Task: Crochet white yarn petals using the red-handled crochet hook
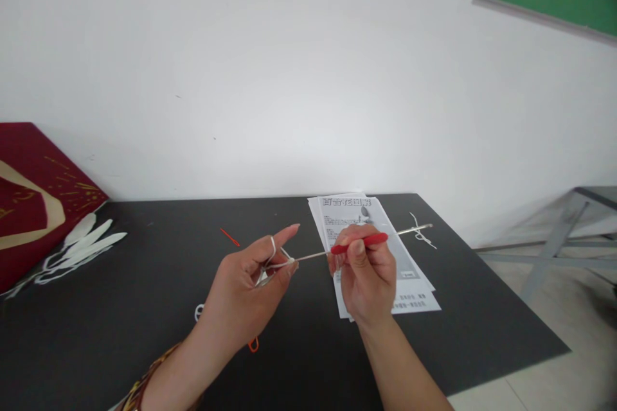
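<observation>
My left hand (245,289) is closed in a pinch on white yarn (274,249), with a strand looped round its raised index finger. My right hand (370,286) grips a red-handled crochet hook (373,239) like a pen. The hook's thin metal shaft points left, and its tip meets the yarn at my left fingertips. The fingers hide part of the yarn work. Beyond the handle, a silver rod end (419,228) shows to the right; whether it joins the hook I cannot tell.
Printed sheets (414,302) lie under my right hand on the black table (164,250). A white yarn scrap (425,239) is at the right. An orange needle (230,237) and an orange clip (254,344) lie near my left hand. White petal-like pieces (96,234) rest beside a dark red bag (29,205).
</observation>
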### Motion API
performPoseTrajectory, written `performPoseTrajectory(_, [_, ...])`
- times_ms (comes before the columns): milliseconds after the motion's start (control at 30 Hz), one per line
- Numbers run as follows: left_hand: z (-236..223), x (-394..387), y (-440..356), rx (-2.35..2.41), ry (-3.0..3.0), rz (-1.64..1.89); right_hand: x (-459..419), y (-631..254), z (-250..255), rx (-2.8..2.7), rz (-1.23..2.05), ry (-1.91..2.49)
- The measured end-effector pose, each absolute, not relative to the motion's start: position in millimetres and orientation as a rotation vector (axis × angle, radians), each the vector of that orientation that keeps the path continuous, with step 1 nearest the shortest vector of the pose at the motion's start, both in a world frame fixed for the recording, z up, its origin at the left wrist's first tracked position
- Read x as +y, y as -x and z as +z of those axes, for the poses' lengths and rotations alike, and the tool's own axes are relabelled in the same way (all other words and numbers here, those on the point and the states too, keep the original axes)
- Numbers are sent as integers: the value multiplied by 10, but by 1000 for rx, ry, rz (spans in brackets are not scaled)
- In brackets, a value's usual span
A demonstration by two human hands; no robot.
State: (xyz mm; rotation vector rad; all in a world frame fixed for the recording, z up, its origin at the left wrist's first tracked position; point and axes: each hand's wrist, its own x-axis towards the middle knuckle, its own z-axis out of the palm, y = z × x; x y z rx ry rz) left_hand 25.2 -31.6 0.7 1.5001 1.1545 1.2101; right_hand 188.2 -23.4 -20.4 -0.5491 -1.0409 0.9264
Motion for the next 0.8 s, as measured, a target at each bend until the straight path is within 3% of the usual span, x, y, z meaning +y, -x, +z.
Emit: performPoseTrajectory(800, [77,-306,-221,1120,-1530,975,-76,-1832,-173,-480,1642,671])
